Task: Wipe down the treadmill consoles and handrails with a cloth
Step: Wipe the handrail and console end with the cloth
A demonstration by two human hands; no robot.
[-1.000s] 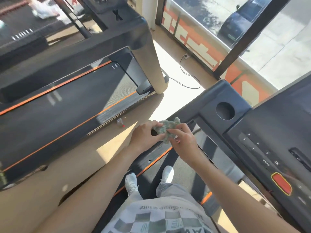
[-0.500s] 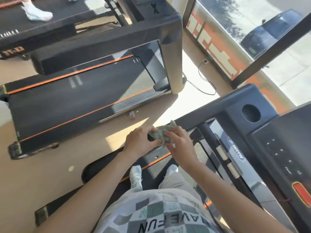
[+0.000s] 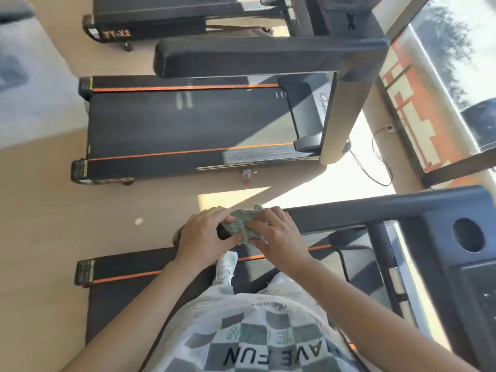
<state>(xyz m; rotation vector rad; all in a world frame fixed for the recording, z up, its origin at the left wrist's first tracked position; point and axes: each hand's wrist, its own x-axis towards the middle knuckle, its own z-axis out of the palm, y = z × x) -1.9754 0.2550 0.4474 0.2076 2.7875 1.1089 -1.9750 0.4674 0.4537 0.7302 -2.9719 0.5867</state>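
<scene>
You drew your left hand (image 3: 204, 234) and right hand (image 3: 279, 237) back along the black padded handrail (image 3: 349, 214) to its free end. The crumpled grey-green cloth (image 3: 245, 226) you had bunched between your hands came to lie over that end. Your head turned left: the dark console (image 3: 429, 237) lost its red button from view, and the neighbouring black treadmill with orange stripes (image 3: 188, 124) showed its whole belt.

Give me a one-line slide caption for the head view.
On a treadmill, left hand and right hand hold a green cloth at the end of the black handrail.
</scene>
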